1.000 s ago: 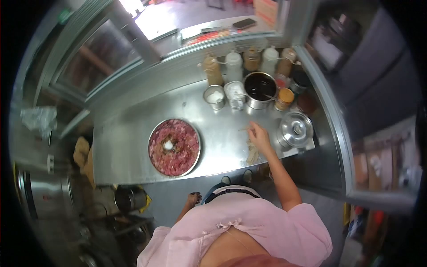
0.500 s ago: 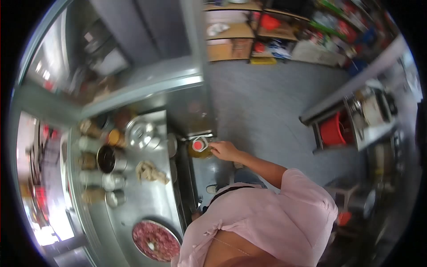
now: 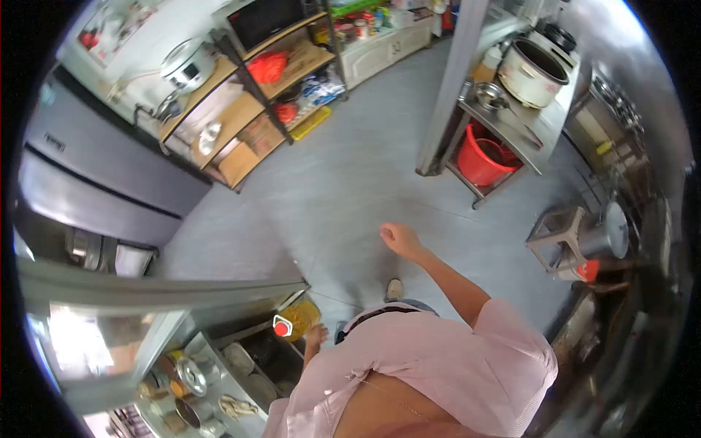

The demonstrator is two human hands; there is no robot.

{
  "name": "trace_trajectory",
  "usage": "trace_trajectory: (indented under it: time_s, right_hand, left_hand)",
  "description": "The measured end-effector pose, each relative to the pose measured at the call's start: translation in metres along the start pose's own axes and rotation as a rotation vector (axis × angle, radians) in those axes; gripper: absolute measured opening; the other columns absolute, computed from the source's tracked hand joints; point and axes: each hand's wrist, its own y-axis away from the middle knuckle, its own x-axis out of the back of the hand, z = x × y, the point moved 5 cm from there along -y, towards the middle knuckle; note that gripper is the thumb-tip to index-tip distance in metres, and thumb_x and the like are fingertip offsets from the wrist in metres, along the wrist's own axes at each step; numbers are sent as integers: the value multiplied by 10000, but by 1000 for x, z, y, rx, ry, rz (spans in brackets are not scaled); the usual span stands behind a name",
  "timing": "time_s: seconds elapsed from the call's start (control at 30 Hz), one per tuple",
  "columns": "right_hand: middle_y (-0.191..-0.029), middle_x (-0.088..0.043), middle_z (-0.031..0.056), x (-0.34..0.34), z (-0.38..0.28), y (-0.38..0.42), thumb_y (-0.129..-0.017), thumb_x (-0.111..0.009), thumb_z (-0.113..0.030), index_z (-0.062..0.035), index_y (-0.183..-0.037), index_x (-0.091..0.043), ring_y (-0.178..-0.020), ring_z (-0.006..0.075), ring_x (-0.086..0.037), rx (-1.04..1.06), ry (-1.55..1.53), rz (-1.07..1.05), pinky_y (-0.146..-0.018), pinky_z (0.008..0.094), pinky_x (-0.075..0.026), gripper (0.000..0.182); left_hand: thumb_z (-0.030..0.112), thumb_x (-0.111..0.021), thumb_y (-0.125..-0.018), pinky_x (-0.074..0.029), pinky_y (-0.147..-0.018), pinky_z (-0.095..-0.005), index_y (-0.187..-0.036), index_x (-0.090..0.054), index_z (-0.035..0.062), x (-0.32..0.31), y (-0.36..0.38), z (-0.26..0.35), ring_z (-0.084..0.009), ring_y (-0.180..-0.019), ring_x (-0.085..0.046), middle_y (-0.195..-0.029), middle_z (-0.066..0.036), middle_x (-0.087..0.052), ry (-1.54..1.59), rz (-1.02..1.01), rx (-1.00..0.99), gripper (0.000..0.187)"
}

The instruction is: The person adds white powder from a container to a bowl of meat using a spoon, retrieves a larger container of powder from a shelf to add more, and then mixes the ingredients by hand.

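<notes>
My right hand (image 3: 400, 239) hangs out over the grey floor, its fingers curled in with nothing showing in them. Low on the left, my left hand (image 3: 315, 336) is held close to my body, fingers loosely stretched and apart. Right beside its fingertips stands a clear jug of yellow oil (image 3: 305, 315) with a red cap and a white handle. The jug sits on the floor at the end of the steel counter (image 3: 244, 383), next to open shelving under it.
A crumpled cloth (image 3: 237, 407) and a metal lid (image 3: 191, 376) lie on the counter. Ahead are wooden shelves (image 3: 237, 120) and a fridge (image 3: 95, 168). To the right, a steel table holds a large pot (image 3: 529, 77) above a red bucket (image 3: 482, 160); a stool (image 3: 558, 233) stands nearer.
My right hand has left the oil jug and moved right, over the floor. The view has turned right, bringing the fridge and shelves in; my left hand now shows beside the jug.
</notes>
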Motion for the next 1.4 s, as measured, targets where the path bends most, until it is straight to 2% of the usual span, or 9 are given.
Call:
trace_trajectory:
  time_s: [0.17, 0.47, 0.63, 0.73, 0.8, 0.97, 1.07, 1.23, 1.4]
  right_hand:
    - [-793, -622, 132, 26, 32, -55, -818, -516, -239, -86, -983, -588, -747, 310, -593, -136, -62, -42, -665, 401, -456, 236]
    - [-709, -581, 112, 43, 27, -233, -811, -565, -228, -17, -959, -577, -641, 226, -545, 6, -189, -44, -587, 341, -426, 257]
    - [-664, -558, 78, 85, 66, -328, -802, -586, -223, -24, -949, -571, -606, 178, -522, -99, -185, 105, -565, 317, -411, 248]
    - [-658, -565, 63, 117, 77, -359, -802, -591, -209, -17, -946, -572, -599, 139, -522, -206, -222, 143, -553, 285, -416, 241]
    - [-668, -576, 58, 128, 95, -373, -806, -586, -201, -15, -943, -575, -599, 127, -530, -287, -318, 201, -543, 272, -424, 231]
    - [-704, -599, 53, 145, 159, -412, -821, -569, -188, -8, -936, -582, -600, 107, -558, -403, -303, 300, -511, 245, -445, 214]
    - [-675, -588, 85, 159, 181, -442, -800, -543, -168, -35, -861, -600, -604, 155, -566, -419, -378, 362, -545, 284, -428, 158]
    - [-713, -600, 56, 190, 203, -520, -847, -535, -205, -25, -963, -578, -568, 105, -547, -688, -637, 226, -476, 224, -426, 219]
    - [-726, -599, 56, 221, 229, -606, -855, -530, -204, -11, -955, -579, -575, 102, -547, -613, -630, 157, -480, 215, -419, 222]
  left_hand:
    - [252, -507, -820, -442, -541, -280, -1000, -554, 19, -47, -39, 128, -173, -685, -584, -860, -113, -611, 53, 19, -275, 298]
    - [210, -474, -841, -435, -504, -259, -1002, -555, 23, -39, -181, 236, -173, -650, -580, -853, -104, -610, 42, -230, -51, 260]
    - [246, -452, -864, -452, -531, -290, -975, -578, 59, -63, -230, 398, -190, -665, -572, -815, -74, -610, -96, -204, -166, 252]
    - [223, -464, -856, -476, -605, -271, -1081, -545, 89, -112, -285, 517, -172, -819, -590, -948, -76, -612, 125, -298, -85, 274]
    - [251, -479, -848, -470, -653, -294, -1093, -545, 99, -168, -288, 614, -167, -838, -580, -960, -64, -610, -138, -98, -164, 295]
    - [280, -506, -835, -455, -713, -303, -1069, -555, 102, -315, -326, 783, -152, -815, -568, -937, -43, -610, -192, -298, -282, 299]
    - [284, -519, -829, -467, -709, -317, -1036, -570, 104, -389, -361, 831, -159, -791, -570, -917, -42, -606, -77, -502, -327, 279]
    - [258, -539, -820, -472, -665, -314, -968, -596, 109, -479, -362, 891, -157, -753, -568, -880, -52, -612, -179, -463, -228, 217]
    - [257, -545, -814, -442, -575, -271, -870, -599, 101, -519, -393, 963, -120, -643, -561, -767, -25, -611, -53, -437, -265, 174]
